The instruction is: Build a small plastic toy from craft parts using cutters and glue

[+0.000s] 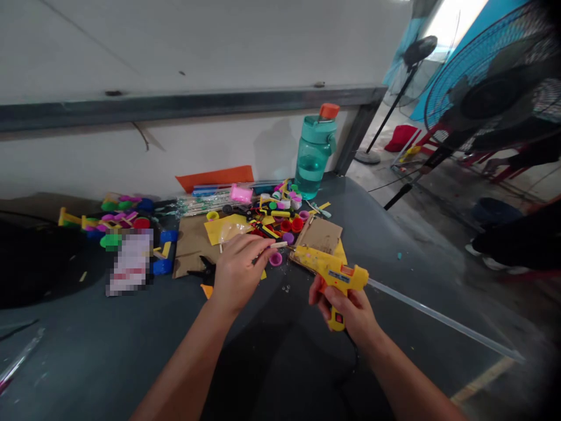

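Observation:
My right hand (344, 307) is wrapped round the handle of a yellow glue gun (322, 264), its nozzle pointing left. A long clear glue stick (442, 318) sticks out of the gun's back end. In a pinch, my left hand (241, 269) holds a small pale stick (279, 245), whose free end is at the nozzle; whether they touch I cannot tell. Just below the stick lies a purple bottle cap (276, 259). Under the nozzle is a piece of brown cardboard (322, 234). A black clamp (204, 269) lies beside my left wrist, partly hidden.
A teal water bottle (312, 158) stands at the back by the white board. Colourful caps and small parts (267, 216) are heaped before it. More built pieces (116, 219) and a black bag (39, 257) are at left. A large fan (491, 93) stands right, beyond the table edge.

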Available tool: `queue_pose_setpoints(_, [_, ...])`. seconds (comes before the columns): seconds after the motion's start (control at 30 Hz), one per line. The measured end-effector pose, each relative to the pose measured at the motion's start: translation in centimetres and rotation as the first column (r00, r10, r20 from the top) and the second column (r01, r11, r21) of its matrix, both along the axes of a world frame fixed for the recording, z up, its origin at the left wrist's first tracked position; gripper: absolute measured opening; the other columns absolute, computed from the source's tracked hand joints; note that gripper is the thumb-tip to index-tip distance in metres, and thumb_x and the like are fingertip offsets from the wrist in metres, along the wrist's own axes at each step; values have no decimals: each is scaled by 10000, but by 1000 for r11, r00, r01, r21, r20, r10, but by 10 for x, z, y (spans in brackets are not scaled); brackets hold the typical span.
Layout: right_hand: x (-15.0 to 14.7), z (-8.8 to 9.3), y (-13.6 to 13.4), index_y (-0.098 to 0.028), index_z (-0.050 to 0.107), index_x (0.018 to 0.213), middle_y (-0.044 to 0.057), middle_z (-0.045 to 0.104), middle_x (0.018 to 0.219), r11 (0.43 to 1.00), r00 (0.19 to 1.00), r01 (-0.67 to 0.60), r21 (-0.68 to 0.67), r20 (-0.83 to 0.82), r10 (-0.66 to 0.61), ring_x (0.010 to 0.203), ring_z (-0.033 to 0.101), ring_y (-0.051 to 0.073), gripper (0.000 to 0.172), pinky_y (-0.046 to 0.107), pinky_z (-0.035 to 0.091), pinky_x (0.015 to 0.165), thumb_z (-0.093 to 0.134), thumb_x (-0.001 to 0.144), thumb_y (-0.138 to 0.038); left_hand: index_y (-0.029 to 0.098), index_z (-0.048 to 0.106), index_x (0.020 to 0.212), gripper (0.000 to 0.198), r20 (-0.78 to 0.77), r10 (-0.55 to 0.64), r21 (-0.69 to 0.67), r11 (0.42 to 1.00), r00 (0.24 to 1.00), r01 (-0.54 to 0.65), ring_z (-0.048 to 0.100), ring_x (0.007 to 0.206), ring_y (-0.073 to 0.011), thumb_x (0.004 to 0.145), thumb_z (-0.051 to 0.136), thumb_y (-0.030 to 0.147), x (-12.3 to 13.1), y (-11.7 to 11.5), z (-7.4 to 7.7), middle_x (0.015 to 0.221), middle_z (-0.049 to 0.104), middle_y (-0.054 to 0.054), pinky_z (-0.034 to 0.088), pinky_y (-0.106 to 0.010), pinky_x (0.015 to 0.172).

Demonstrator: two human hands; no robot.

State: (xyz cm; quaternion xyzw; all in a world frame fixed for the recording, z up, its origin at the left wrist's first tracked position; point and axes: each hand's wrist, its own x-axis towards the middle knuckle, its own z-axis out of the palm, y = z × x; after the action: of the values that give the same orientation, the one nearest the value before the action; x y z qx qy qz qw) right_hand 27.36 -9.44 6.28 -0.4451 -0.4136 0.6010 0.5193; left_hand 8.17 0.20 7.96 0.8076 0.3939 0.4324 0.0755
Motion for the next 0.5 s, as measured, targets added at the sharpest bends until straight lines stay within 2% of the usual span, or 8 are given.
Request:
queue_pose_setpoints(0.17, [3,-1,0,-159,555,849,33,578,713,1000,1000,-2,7,-11,2,450,432,70,272,187,385,353,538,792,-424,221,662,920,160,6,7,-1,1000,1000,-7,589,840,-183,802,566,267,0,0,0,842,657,-51,467,-346,756])
queue_pose_setpoints(0.5, [1,0,-1,-160,546,838,21,563,687,1000,1000,-19,-11,-6,19,440,414,65,261,178,382,342,537,795,-417,220,656,932,163,-10,-28,27,999,1000,28,584,825,-175,788,581,211,1,-2,2,838,655,-44,467,-341,753])
